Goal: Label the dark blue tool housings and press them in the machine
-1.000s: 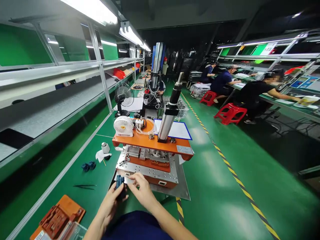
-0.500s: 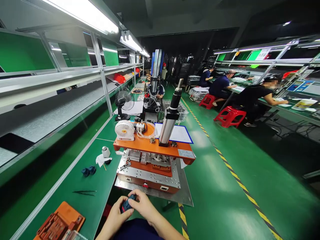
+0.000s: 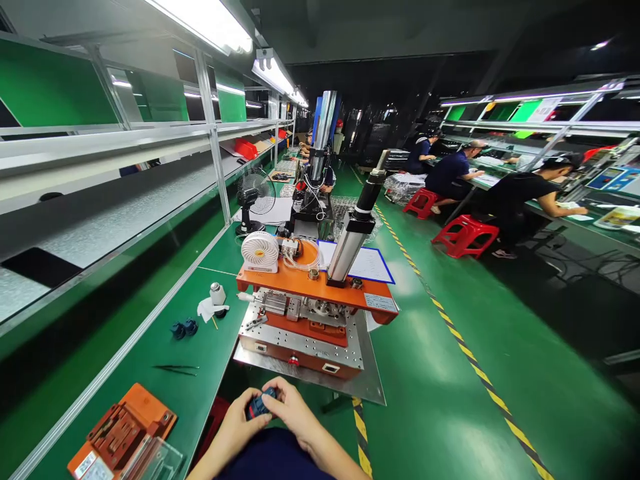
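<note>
A small dark blue part with a red patch (image 3: 257, 407) is held low in front of my body, between both hands. My left hand (image 3: 239, 421) has its fingers and thumb around its left side. From the right, my right hand (image 3: 291, 408) grips the same part, thumb on its near face. Just beyond the hands stands an orange and silver press machine (image 3: 300, 347) with a slanted cylinder (image 3: 347, 250). On the green bench to the left lie two dark blue parts (image 3: 184, 328), black tweezers (image 3: 176, 369) and an orange fixture (image 3: 145, 407).
A white bottle (image 3: 217, 293) with a tissue (image 3: 206, 309) stands on the bench. A white fan (image 3: 260, 252) sits on the machine, a black fan (image 3: 253, 197) behind it. Several people sit at benches on the right, near red stools (image 3: 466, 235).
The view has shifted a little, so the bench and machine appear slightly farther right, and more of the orange fixture shows. Both hands still hold the blue part.
</note>
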